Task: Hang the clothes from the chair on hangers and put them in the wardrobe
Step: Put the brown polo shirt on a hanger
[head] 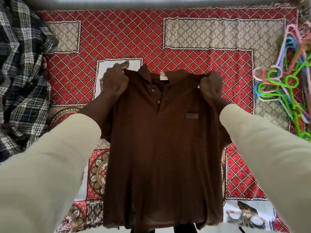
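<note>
Spreading beneath everything is a bedspread (193,52) in red diamond lattice with grey-beige printed panels and pale picture squares; it fills the view from edge to edge. Over it you hold a brown polo shirt (161,148) up by its shoulders, front facing you, collar at the far end and hem hanging down toward your body. The shirt is spread flat between your arms, its short sleeves drooping behind your wrists.

Your cream sleeves (50,165) come in from both lower corners. At the far left a dark plaid garment (21,69) in navy, white and grey lies crumpled along the edge of the bedspread, well apart from the polo. At the far right a loose pile of plastic hangers (289,84) in green, pink, blue and orange rests on the bedspread, tangled together, near your right arm but not touching the shirt.

Your left hand (115,81) has its fingers curled tight round the shirt's left shoulder seam, just beside the collar. Your right hand (211,85) pinches the other shoulder in the same way, fabric bunched in its grip.

On the shirt, the open placket shows two buttons (156,95), a small rectangular patch (191,116) sits on the chest, and a pale label (162,76) shows inside the neck.
</note>
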